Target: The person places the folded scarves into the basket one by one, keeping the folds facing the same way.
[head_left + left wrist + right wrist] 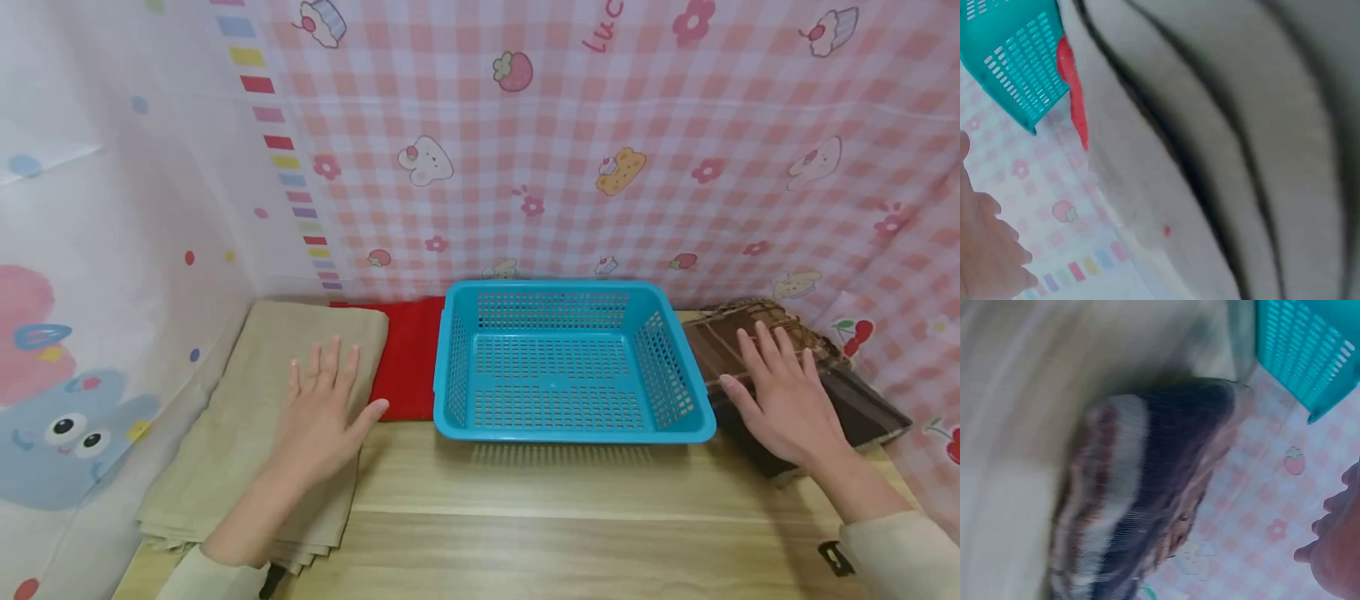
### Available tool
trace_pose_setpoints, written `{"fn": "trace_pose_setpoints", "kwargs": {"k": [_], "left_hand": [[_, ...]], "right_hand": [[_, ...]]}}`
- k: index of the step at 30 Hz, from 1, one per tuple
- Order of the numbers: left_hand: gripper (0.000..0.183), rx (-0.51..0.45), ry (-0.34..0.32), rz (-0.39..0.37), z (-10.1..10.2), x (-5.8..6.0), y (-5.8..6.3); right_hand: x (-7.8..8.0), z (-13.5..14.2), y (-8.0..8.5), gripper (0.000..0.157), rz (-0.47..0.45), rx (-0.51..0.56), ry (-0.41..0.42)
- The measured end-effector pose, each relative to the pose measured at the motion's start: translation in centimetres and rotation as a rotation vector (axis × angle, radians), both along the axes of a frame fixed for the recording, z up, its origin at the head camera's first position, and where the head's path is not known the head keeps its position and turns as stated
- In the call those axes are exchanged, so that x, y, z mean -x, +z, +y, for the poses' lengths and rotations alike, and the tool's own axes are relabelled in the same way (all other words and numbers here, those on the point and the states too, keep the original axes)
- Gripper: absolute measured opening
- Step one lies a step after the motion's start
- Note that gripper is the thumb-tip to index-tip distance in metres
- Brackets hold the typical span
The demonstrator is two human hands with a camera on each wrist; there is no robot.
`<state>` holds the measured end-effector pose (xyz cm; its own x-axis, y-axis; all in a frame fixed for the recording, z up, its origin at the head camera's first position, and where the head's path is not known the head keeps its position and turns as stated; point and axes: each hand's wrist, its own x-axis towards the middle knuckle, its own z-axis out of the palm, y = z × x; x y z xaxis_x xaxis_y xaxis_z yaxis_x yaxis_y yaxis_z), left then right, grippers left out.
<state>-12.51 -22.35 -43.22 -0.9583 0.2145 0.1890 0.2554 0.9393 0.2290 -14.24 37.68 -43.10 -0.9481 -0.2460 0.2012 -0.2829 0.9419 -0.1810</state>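
In the head view my left hand (318, 417) is spread palm down over a folded beige cloth (225, 450), fingers straight and holding nothing. My right hand (787, 400) is likewise spread, over a folded brown and black striped cloth (847, 408) with a fringed edge. A turquoise plastic basket (551, 435) with perforated walls stands between the hands, with nothing in it. Partly tucked between the beige cloth and the basket is a red cloth (408, 367). The left wrist view shows the beige cloth's stacked folds (1210, 125) up close; the right wrist view shows the striped cloth (1172, 437).
The wooden table (570, 533) runs along the front. A pink checked curtain (487, 117) with cartoon prints hangs right behind the basket. White printed fabric (127, 250) closes off the left side. Small black strap ends (835, 558) show at the sleeves.
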Motion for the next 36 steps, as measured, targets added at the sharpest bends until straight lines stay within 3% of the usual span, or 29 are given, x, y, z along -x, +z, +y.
{"fn": "trace_pose_setpoints", "kwargs": {"k": [12,26,31,36], "left_hand": [[0.086,-0.082,0.067,0.061,-1.5,-2.8,1.1],[0.084,-0.287,0.182,0.13,-2.3,-6.2,2.2],[0.083,-0.373,0.243,0.138,-2.8,-7.2,2.4],[0.08,-0.504,0.356,0.093,-3.4,-8.4,2.2]], "right_hand": [[2.2,-4.1,4.4,0.074,0.062,-0.036,0.106],[4.7,-11.3,9.4,0.084,0.071,-0.09,0.234],[5.4,-14.0,10.6,0.084,0.077,-0.071,0.271],[6.5,-16.4,11.0,0.084,0.056,-0.026,0.296]]}}
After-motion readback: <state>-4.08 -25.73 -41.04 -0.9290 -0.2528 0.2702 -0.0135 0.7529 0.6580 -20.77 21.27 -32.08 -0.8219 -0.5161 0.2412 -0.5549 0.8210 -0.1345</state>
